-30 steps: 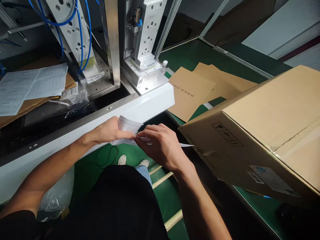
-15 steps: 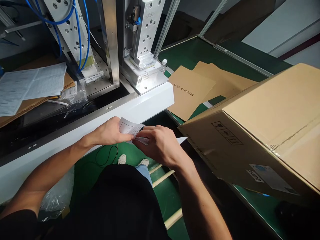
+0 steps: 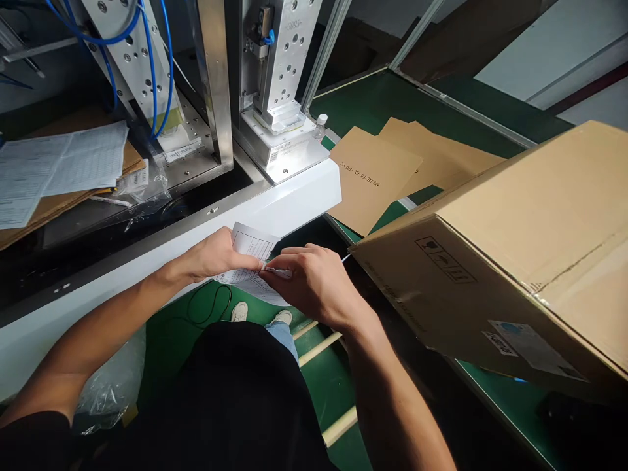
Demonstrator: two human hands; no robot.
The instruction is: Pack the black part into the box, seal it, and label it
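Observation:
Both hands meet in front of my body over a small white printed paper sheet. My left hand pinches the sheet's left part between thumb and fingers. My right hand is closed on the sheet's right part, with its fingertips touching those of the left hand. Part of the paper hangs below the hands and a thin edge sticks out to the right of my right hand. A large brown cardboard box lies tilted just right of my right hand.
A white machine ledge runs behind the hands, carrying metal fixtures with blue hoses. Printed papers lie at the left. Flat cardboard sheets rest on the green table. A clear plastic bag hangs at the lower left.
The paper has shifted in my hands: more of it now shows above and below the fingers, and the strip poking out right of my right hand has shortened. The hands stay almost in place.

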